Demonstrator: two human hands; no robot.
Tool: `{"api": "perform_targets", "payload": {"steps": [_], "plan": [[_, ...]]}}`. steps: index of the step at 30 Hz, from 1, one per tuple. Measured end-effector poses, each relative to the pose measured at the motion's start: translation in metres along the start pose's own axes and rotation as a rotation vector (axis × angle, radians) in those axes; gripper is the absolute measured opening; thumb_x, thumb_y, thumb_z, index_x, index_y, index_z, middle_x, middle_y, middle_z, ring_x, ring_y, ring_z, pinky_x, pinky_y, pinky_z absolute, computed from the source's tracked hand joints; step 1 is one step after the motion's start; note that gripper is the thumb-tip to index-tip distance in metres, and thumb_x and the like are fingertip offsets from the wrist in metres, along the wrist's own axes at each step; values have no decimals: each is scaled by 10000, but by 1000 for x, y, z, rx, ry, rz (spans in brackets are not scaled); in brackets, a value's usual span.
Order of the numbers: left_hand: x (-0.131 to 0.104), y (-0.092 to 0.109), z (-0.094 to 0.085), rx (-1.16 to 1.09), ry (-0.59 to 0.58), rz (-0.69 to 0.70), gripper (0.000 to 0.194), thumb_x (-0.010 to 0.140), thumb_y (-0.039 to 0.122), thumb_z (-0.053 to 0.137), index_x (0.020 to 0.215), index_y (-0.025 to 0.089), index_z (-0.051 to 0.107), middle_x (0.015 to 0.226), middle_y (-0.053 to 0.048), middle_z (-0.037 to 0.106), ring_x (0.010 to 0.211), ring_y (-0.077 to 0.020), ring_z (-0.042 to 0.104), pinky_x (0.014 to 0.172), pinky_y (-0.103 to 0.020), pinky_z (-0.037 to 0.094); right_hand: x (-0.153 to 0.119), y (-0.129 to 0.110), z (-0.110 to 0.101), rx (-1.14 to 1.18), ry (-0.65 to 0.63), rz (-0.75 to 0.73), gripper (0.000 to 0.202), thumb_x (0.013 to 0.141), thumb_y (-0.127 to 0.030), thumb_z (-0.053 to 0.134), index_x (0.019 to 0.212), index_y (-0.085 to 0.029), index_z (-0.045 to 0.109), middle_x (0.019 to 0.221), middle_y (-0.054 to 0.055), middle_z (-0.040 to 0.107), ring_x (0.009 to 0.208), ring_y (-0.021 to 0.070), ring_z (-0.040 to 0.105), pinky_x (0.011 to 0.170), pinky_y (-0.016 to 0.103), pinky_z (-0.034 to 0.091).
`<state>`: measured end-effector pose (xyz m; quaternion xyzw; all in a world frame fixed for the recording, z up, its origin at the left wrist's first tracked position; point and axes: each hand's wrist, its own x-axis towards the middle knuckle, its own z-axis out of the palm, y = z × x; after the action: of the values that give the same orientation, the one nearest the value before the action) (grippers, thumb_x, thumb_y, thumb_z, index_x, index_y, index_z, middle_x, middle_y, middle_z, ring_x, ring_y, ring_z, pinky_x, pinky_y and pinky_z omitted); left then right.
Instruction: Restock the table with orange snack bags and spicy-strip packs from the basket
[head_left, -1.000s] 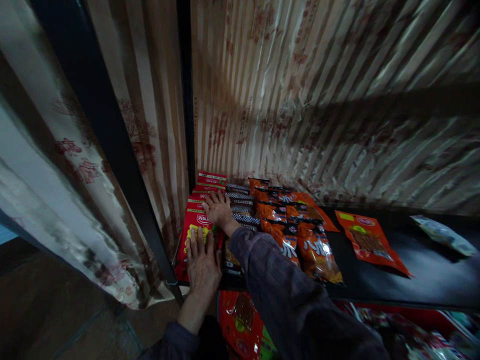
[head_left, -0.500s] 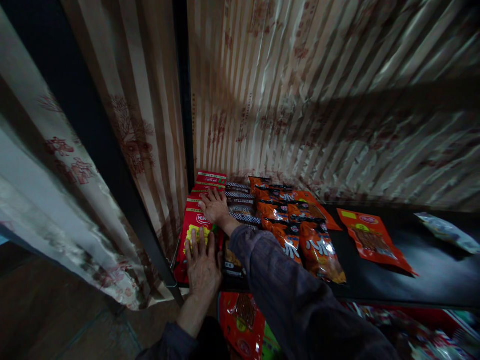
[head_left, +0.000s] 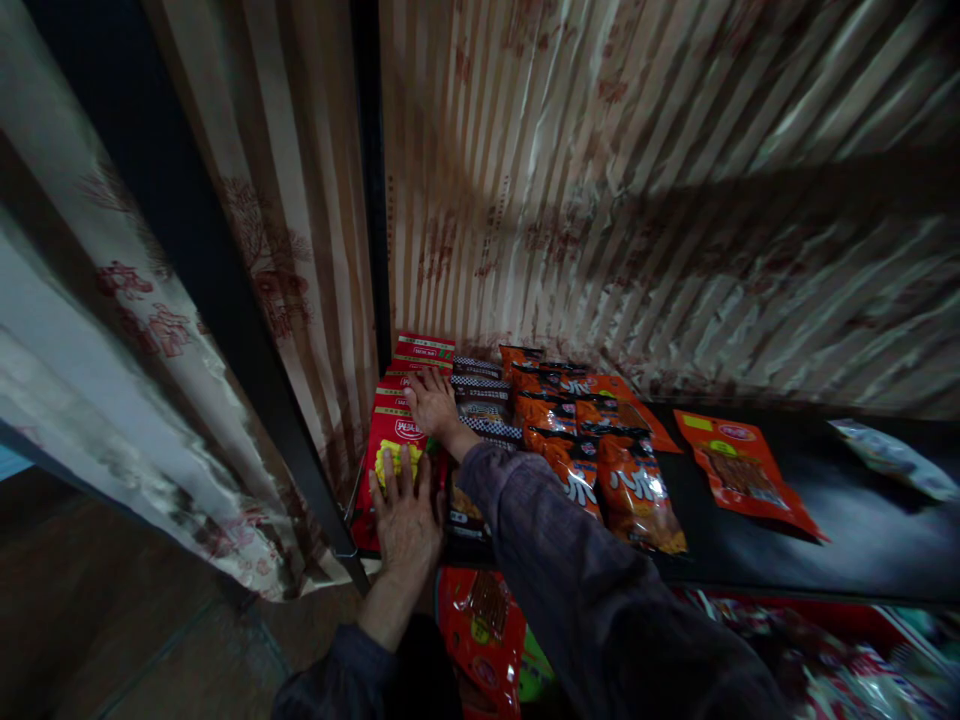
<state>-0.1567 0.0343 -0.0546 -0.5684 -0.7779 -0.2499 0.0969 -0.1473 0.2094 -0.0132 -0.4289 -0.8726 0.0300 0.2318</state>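
Several red snack bags [head_left: 384, 412] lie overlapping in a row at the left end of a black shelf [head_left: 757, 560]. My left hand [head_left: 406, 515] rests flat on the front red bag, fingers spread over its yellow patch. Farther back, my right hand [head_left: 436, 408] lies on the red bags too, fingers stretched out, near the edge of the brown bags. Neither hand grips anything. Brown snack bags [head_left: 484, 405] with checkered edges form a row just right of it, partly hidden by my right forearm. Beyond them are orange snack bags [head_left: 636, 490].
An orange-red packet [head_left: 739, 470] and a pale packet [head_left: 892, 460] lie farther right on the shelf. Below hang or lie red packets [head_left: 484, 640] and a red bin [head_left: 862, 622] of wrapped goods. A black post [head_left: 296, 430] and a striped curtain [head_left: 315, 300] bound the left side.
The view has shifted slightly, so the shelf and bags sit a little higher. Both hands stay on the red bags, and no bag has visibly moved along the shelf.
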Motion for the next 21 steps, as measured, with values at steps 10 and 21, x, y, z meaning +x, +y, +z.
{"api": "perform_targets", "payload": {"steps": [10, 21], "plan": [[6, -1, -7, 10, 59, 55, 432, 850, 262, 433, 1237, 135, 579, 1454, -139, 383, 1402, -332, 176, 1129, -541, 146, -44, -9, -18, 67, -44, 29, 471, 908, -314, 422, 1357, -177, 446, 1507, 144, 280, 1415, 287, 151, 1092, 468, 218], [19, -17, 3, 77, 58, -10, 527, 824, 220, 435, 1332, 85, 477, 1441, -211, 374, 1381, -369, 220, 1074, -551, 253, -71, -11, 1, 172, 20, 72, 454, 918, -326, 382, 1318, -135, 481, 1446, 173, 372, 1388, 298, 229, 1089, 511, 249]]}}
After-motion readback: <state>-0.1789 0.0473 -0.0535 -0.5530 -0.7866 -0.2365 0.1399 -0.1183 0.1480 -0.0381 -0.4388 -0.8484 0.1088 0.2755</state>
